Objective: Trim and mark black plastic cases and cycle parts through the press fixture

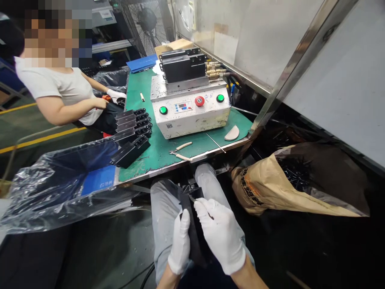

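Head view: two hands (221, 235) on one black part (195, 228)

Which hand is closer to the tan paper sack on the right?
Right. The white-gloved right hand lies below and left of the tan paper sack. The white-gloved left hand is farther left, beyond the flat black part held between them.
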The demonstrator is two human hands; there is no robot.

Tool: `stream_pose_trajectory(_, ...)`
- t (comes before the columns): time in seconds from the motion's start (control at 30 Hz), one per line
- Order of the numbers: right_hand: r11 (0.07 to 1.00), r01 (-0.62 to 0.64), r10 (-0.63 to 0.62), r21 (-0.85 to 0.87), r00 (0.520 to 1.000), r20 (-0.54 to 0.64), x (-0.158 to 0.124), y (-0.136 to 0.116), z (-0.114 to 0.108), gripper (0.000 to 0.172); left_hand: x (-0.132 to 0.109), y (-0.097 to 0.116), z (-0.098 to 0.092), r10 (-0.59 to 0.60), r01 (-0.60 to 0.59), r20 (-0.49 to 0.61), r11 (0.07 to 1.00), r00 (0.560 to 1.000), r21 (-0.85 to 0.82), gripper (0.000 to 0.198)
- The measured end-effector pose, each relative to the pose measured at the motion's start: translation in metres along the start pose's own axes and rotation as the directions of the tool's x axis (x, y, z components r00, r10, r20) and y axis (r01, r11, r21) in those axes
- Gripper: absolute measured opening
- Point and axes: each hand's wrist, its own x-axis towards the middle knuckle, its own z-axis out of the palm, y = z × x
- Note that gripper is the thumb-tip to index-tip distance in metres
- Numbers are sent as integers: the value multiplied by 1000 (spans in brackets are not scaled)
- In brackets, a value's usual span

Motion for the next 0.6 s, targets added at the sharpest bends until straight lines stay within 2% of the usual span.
stream_pose_trajectory(0.47,991,-111,109,75,994,30,-6,-3,7,34,-2,2,5,106,-98,-58,988,993,123,64)
stream_pose_trajectory(0.6,973,-188,183,133,982,50,-6,1,9,37,0,2,4,157,-141,-64,969,986,202,64)
